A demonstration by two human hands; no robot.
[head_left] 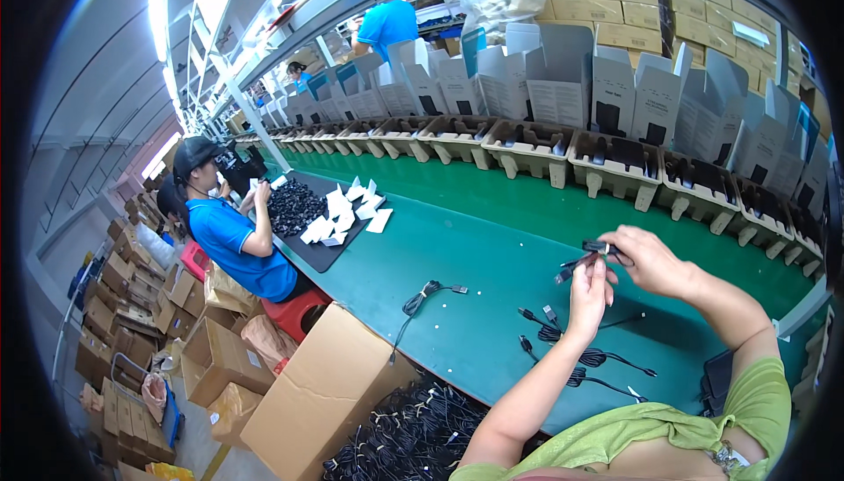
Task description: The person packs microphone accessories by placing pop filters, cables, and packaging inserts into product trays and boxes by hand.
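A coiled black USB cable [600, 246] is held up above the green workbench, between my two hands. My right hand [649, 261] is closed around the coil from the right, its fingers pinching the bundle. My left hand [589, 298] grips the lower part of the same cable from below, fingers bent together. Beneath them, several more coiled black cables [594, 358] lie on the green bench [492, 279], some with connector ends pointing outward. One separate cable [422, 298] rests farther left, its tail hanging toward the near edge.
A cardboard box [308, 384] beside the bench holds a heap of black cables [396, 433]. Pulp trays [527, 142] with black devices and upright open cartons [558, 76] line the far side. A co-worker in blue [237, 235] sits left by a dark mat [338, 252] with small black parts.
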